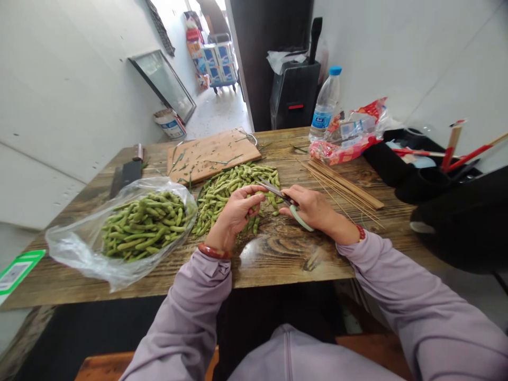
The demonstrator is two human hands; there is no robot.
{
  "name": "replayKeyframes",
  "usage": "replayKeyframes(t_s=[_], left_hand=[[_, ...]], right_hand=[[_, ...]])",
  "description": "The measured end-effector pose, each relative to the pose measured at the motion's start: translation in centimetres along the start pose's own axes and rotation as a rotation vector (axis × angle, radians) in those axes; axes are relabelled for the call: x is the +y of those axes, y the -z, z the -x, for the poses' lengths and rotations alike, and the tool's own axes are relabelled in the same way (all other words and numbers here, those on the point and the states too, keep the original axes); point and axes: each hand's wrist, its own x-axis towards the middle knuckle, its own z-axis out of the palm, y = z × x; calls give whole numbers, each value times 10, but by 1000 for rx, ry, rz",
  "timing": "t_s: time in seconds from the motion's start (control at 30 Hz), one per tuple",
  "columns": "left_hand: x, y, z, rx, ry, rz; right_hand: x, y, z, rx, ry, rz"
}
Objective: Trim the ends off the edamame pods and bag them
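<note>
My right hand (311, 206) grips a pair of scissors (300, 218) with pale green handles, blades pointing left toward my other hand. Over the near edge of a loose pile of green soybean pods (222, 190), my left hand (237, 210) is closed, thumb and forefinger close together near the blade tips. Whatever it holds is too small or hidden to make out. To the left, a clear plastic bag (75, 246) lies spread open with a heap of similar pods (145, 225) in it.
Behind the pile lies a wooden cutting board (214, 153) with green scraps; a cleaver (126, 177) rests left of it. Thin wooden skewers (345, 185), a water bottle (323, 108), red plastic packaging (349, 145) and a black holder (423, 182) occupy the right side of the table (278, 264).
</note>
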Motion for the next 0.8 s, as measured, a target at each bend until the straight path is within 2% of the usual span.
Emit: replayKeyframes(t_s=[0.27,0.47,0.6,0.8], left_hand=[[-1,-1,1,-7,-25,-43],[-4,-1,0,47,-56,-44],[-4,0,0,8,-69,-54],[-5,-2,2,30,-67,-106]], right_hand=[[-2,1,0,-17,-6,20],[-2,0,0,-5,-8,23],[-2,1,0,-8,-11,27],[-1,2,1,-25,-1,10]])
